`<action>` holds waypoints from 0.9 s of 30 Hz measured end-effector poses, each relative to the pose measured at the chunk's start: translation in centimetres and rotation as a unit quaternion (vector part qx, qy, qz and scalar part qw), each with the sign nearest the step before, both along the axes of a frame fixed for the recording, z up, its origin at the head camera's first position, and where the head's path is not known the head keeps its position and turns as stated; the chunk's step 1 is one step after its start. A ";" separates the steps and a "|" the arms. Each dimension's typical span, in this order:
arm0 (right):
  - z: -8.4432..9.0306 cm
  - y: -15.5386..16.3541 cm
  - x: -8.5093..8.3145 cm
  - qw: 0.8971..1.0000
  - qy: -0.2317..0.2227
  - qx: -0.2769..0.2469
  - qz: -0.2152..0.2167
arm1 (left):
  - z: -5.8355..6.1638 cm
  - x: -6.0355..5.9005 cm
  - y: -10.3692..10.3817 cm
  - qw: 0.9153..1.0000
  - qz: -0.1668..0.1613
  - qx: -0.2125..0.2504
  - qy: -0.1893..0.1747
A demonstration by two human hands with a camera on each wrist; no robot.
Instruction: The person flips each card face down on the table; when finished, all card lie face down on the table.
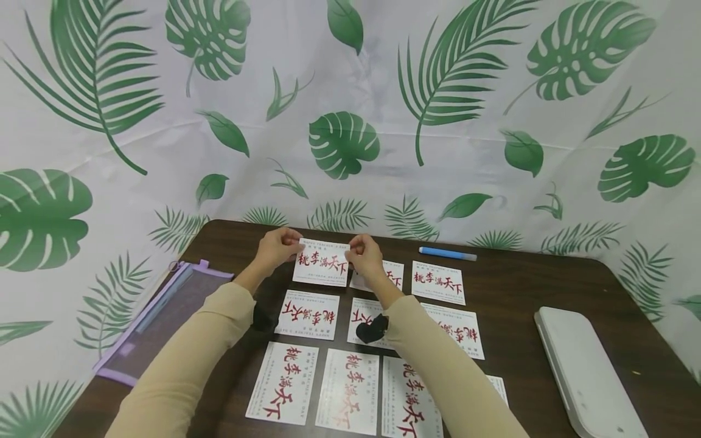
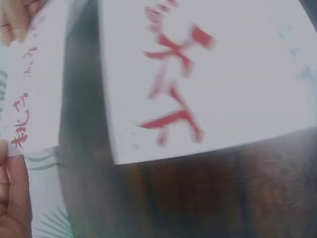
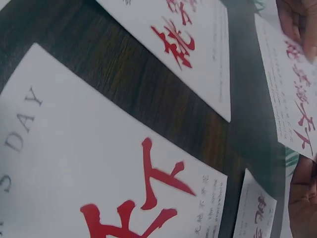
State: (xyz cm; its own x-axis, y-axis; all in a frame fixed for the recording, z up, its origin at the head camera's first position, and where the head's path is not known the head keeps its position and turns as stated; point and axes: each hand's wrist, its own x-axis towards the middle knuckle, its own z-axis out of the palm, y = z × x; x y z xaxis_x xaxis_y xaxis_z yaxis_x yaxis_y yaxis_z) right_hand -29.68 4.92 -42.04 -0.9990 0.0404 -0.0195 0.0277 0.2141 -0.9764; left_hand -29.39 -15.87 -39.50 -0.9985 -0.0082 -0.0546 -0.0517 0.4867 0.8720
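A white card with red calligraphy [image 1: 322, 262] is held up at the far middle of the dark wooden table [image 1: 515, 316]. My left hand [image 1: 280, 245] pinches its left top corner and my right hand [image 1: 362, 252] pinches its right edge. The held card [image 2: 25, 94] shows at the left edge of the left wrist view, and the same held card [image 3: 292, 94] at the right of the right wrist view. Several like cards [image 1: 306, 314] lie in rows below the hands, and a card on the table [image 3: 94, 168] fills the right wrist view.
A blue-capped pen [image 1: 447, 253] lies at the table's far edge. A white flat machine [image 1: 583, 371] sits at the right front. A purple mesh pouch [image 1: 159, 316] hangs over the left edge. A leaf-print cloth [image 1: 350, 109] backs the table.
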 end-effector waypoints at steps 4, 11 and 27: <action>0.3 -0.1 0.2 0.999 0.009 -0.023 -0.041 | 1.2 0.1 -0.1 0.997 0.004 0.074 -0.039; 1.3 -2.0 1.9 0.996 0.078 0.005 -0.053 | 2.5 0.3 0.6 0.991 0.032 0.127 -0.017; 1.8 -3.6 3.5 0.924 0.340 0.173 -0.026 | 4.4 1.1 4.8 0.986 0.054 0.136 0.083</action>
State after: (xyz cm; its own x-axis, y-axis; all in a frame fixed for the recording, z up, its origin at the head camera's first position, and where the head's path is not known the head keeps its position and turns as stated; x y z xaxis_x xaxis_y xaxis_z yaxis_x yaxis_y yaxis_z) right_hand -26.21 1.35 -40.20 -0.7726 -0.0252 0.6344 -0.5472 0.5331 -0.6453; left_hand -28.33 -11.09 -35.07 -0.9879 -0.1229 0.0941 0.0633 0.2339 0.9702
